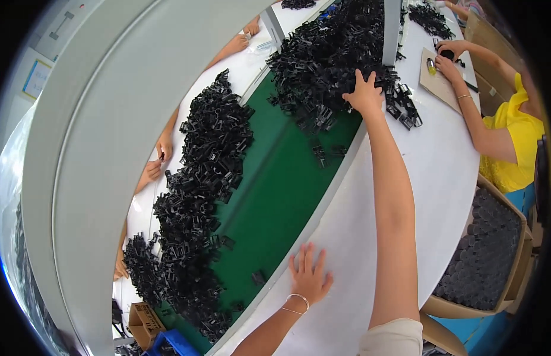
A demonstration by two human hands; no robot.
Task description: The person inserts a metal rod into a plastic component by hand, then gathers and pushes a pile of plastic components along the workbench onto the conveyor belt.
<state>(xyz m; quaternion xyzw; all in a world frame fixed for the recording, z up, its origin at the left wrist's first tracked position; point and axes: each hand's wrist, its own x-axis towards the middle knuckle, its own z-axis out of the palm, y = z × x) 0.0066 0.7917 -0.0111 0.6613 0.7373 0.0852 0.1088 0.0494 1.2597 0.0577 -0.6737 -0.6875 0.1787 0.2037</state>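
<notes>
My right hand (pixel 366 95) stretches far forward to the near side of a large heap of small black plastic parts (pixel 329 59). Its fingers are spread against the edge of the heap, and no part shows in its grip. My left hand (pixel 310 277), with a thin bracelet at the wrist, rests on the white tabletop (pixel 341 237) with the fingers apart and holds nothing. The green conveyor belt (pixel 281 172) runs just beyond it, with a few loose black parts lying on it.
Another long heap of black parts (pixel 198 178) lies along the belt's far side, where other people's hands work. A co-worker in yellow (pixel 513 130) handles parts at the right. A carton of dark round pieces (pixel 483 255) stands below. A grey post (pixel 392 32) rises beside the heap.
</notes>
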